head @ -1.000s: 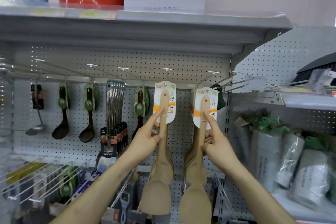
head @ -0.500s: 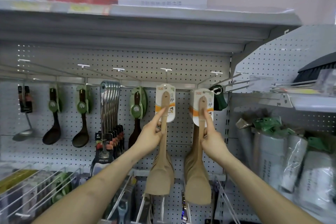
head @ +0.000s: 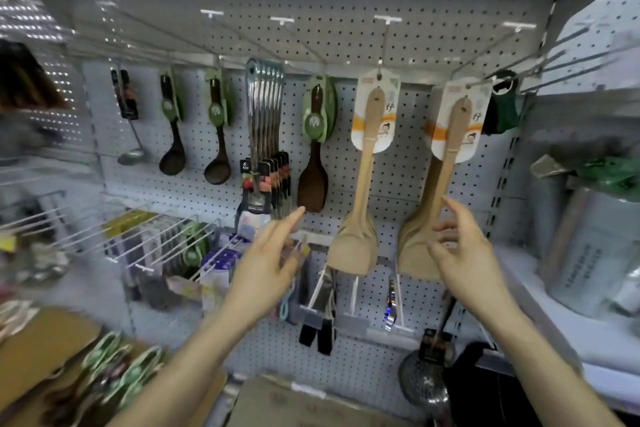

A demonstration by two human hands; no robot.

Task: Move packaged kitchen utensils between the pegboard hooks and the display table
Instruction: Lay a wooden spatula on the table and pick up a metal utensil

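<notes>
Pale tan spatulas (head: 360,184) on white-and-orange cards (head: 375,111), dotted white pegboard (head: 346,42)

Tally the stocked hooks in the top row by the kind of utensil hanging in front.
Steel ladle: 1
Dark ladle: 2
Steel utensil bunch: 1
Dark rice paddle: 1
Wooden spatula: 2
Green item, kind unclear: 1
Total: 8

- The left wooden spatulas (head: 366,163), on a white-and-orange card, hang blades-down from a pegboard hook (head: 383,42).
- The right wooden spatulas (head: 448,156) hang likewise, just beside them.
- Green-carded utensils (head: 114,371) lie blurred on the brown desk (head: 41,343).
</notes>
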